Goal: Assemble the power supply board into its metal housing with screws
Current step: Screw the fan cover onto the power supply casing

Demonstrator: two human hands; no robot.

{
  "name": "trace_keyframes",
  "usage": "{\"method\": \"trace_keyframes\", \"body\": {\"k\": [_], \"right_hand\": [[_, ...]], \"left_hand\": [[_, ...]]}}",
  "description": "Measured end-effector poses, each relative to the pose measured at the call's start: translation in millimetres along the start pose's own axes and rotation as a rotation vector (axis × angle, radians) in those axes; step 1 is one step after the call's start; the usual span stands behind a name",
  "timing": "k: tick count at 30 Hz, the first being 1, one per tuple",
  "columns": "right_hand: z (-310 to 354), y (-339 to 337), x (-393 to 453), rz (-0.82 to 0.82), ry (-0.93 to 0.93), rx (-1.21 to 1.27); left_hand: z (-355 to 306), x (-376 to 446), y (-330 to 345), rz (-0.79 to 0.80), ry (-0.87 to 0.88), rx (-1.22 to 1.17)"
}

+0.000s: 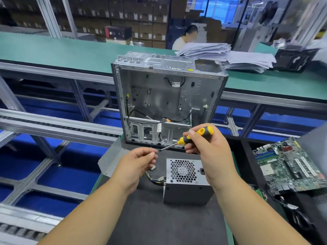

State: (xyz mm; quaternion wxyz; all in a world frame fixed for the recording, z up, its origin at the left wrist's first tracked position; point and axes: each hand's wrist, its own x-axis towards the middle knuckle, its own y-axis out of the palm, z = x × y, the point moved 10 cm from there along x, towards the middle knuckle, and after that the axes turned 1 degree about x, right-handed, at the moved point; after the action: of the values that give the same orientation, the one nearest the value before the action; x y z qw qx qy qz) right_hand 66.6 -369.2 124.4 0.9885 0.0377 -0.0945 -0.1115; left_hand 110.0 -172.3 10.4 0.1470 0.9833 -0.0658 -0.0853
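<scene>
The power supply (185,181) sits on the bench (159,223), a gray metal box with its round fan grille facing up. Its wires (155,177) come out of the side toward the left hand.

Both hands are up in the air, just past the power supply on its far side. The right hand (207,147) is almost right above the box and is nearer to it. This hand is wrapped around the yellow and black handle of a screwdriver (187,139). The screwdriver lies slanted, with its thin tip pointing down and across toward the left hand.

The left hand (139,161) is off to the wire side of the power supply. Its fingers are curled and its fingertips are pinched together right at the screwdriver tip. It looks like they hold a small screw, but it is too tiny to see for sure.

The metal housing (168,101) stands upright just behind the power supply, farther from the person, with its open side facing them. The box is not inside it yet, so I think it must go forward and in there. A green board (290,167) lies well apart from the power supply, on the right hand's side.
</scene>
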Motion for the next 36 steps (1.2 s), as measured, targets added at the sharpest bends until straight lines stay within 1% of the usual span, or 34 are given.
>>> {"method": "trace_keyframes", "body": {"k": [3, 7, 12, 17, 23, 27, 30, 33, 34, 36], "right_hand": [[2, -11, 0, -0.019, 0.008, 0.0], [2, -24, -1, -0.029, 0.02, -0.026], [-1, -30, 0, -0.017, 0.022, -0.05], [-3, -31, 6, 0.003, 0.036, -0.062], [-12, -33, 15, 0.0, 0.094, -0.042], [-14, -30, 23, -0.001, 0.087, -0.11], [-13, -30, 29, -0.023, 0.081, -0.148], [-11, -28, 35, -0.028, 0.052, -0.245], [-10, -26, 36, -0.021, 0.032, -0.321], [-9, -19, 39, 0.022, 0.002, -0.461]], "left_hand": [[10, 2, 15, 0.01, -0.045, -0.067], [20, 2, 30, 0.042, -0.075, -0.098], [29, 6, 38, 0.053, -0.118, -0.126], [32, 9, 40, 0.098, -0.16, -0.145], [24, 19, 39, 0.098, -0.123, -0.162], [14, 25, 37, 0.086, -0.012, -0.058], [7, 28, 41, 0.113, 0.079, 0.044], [4, 32, 40, 0.1, 0.171, 0.28], [7, 35, 38, 0.085, 0.17, 0.372], [19, 42, 33, 0.064, 0.101, 0.537]]}}
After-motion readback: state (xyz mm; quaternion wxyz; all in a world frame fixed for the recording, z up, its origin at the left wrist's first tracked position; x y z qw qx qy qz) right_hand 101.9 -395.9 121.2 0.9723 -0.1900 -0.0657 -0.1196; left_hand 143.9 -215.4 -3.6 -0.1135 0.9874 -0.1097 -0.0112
